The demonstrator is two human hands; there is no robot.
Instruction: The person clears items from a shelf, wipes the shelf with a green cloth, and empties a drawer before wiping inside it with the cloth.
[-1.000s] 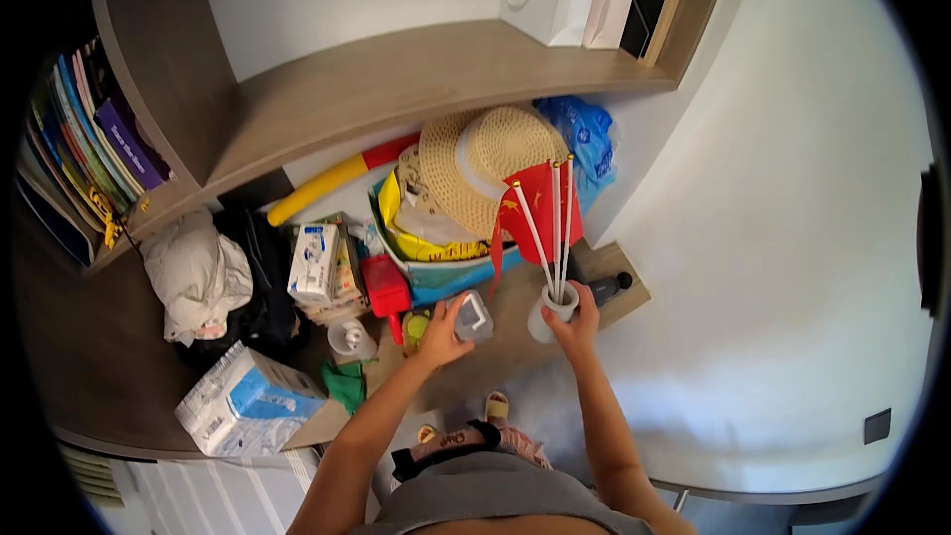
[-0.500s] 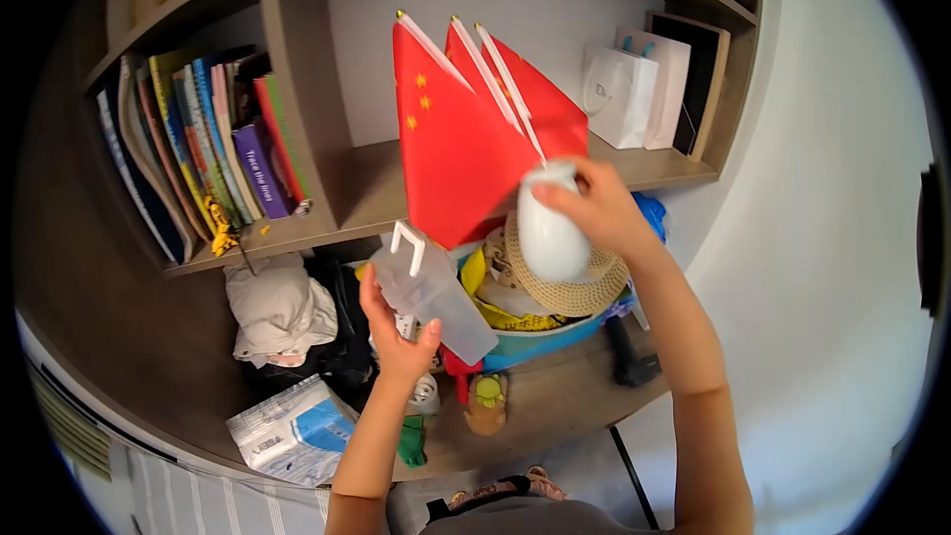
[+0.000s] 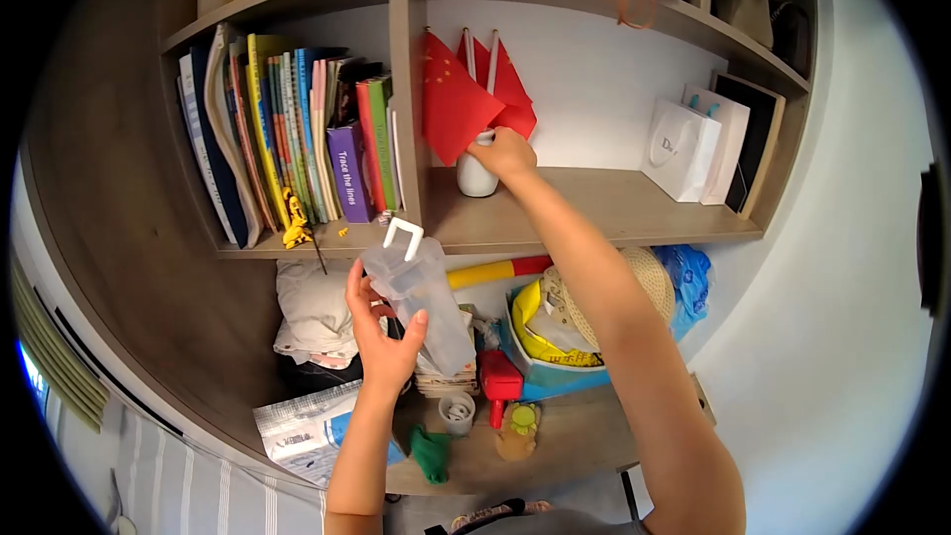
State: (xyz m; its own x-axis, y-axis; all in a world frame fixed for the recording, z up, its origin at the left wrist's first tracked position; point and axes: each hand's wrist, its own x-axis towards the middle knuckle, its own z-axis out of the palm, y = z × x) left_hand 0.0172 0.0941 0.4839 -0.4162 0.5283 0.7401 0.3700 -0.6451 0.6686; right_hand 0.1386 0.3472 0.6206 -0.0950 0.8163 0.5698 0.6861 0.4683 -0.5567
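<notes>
My right hand [image 3: 507,154] grips the neck of a white vase [image 3: 477,176], which stands upright on the middle shelf [image 3: 584,208] beside the vertical divider. Red flags [image 3: 458,97] with yellow stars on white sticks rise out of the vase. Lower and to the left, my left hand [image 3: 384,342] holds a clear plastic container [image 3: 433,307] with a white handle, tilted in the air in front of the lower surface.
Books [image 3: 297,129] fill the left compartment. Paper bags [image 3: 684,151] stand at the shelf's right. Below lie a straw hat [image 3: 644,287], a blue bin [image 3: 555,374], a red scoop [image 3: 500,376], a small cup [image 3: 457,412], green cloth [image 3: 430,453] and a plastic package [image 3: 307,431].
The vase with the flags has moved up from the lower surface and left onto the middle shelf in my right hand. My left hand has raised the clear container. The view has tilted up.
</notes>
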